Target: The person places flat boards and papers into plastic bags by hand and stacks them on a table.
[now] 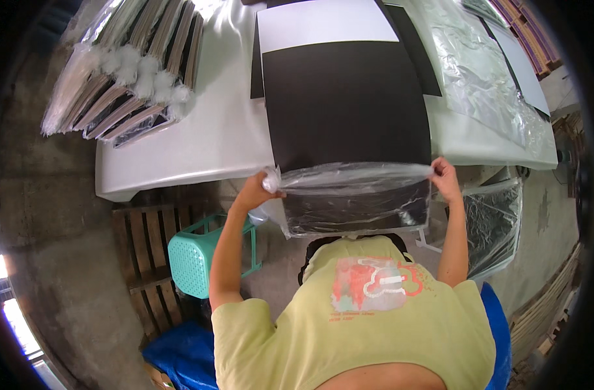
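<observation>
In front of me a large black board (345, 104) lies over the near edge of the white table. Its near end is inside a clear plastic bag (358, 218), whose gathered mouth runs across the board. My left hand (256, 190) is closed on the bag's bunched edge at the left side. At the right side my right hand (445, 179) pinches the other end of the bag's mouth. A white sheet (326, 23) shows at the far end of the board, and more black board (414, 58) sticks out beneath it.
Bagged boards (134, 65) are stacked at the table's far left. Clear plastic bags (479, 78) lie spread on the right. A plastic-wrapped black board (492, 224) leans below the table at right. On the left stand a green stool (189, 263) and a wooden pallet (144, 244).
</observation>
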Demonstrator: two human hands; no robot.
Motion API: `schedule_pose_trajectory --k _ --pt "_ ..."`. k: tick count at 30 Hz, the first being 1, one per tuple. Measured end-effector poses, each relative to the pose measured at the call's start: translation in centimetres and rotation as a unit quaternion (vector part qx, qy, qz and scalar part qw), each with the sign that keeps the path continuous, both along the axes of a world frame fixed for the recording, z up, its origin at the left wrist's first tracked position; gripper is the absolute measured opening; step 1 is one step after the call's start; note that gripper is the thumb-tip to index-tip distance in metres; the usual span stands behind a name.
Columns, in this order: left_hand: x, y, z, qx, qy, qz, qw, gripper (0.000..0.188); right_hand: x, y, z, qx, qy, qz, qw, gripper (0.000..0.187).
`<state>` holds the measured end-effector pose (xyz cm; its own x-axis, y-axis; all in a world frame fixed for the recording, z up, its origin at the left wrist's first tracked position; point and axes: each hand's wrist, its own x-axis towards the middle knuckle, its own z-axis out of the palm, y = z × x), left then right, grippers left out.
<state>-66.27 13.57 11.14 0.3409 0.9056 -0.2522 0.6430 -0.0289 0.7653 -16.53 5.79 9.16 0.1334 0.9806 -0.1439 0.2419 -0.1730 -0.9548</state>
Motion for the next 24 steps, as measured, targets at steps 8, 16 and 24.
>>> schedule_pose_trajectory --k 8,16,24 --pt "-0.1 -5.3 -7.3 0.098 0.109 -0.057 0.988 0.035 -2.1 -6.5 -4.7 0.008 -0.132 -0.014 0.991 0.017" --pt "-0.2 1.1 -2.4 0.112 0.056 -0.001 0.992 0.023 -1.5 -0.1 -2.2 0.018 -0.018 -0.012 1.000 0.020" --pt "-1.2 -0.4 4.5 0.171 0.135 -0.088 0.972 0.020 -1.8 -3.2 0.6 0.084 -0.226 0.021 0.970 0.023"
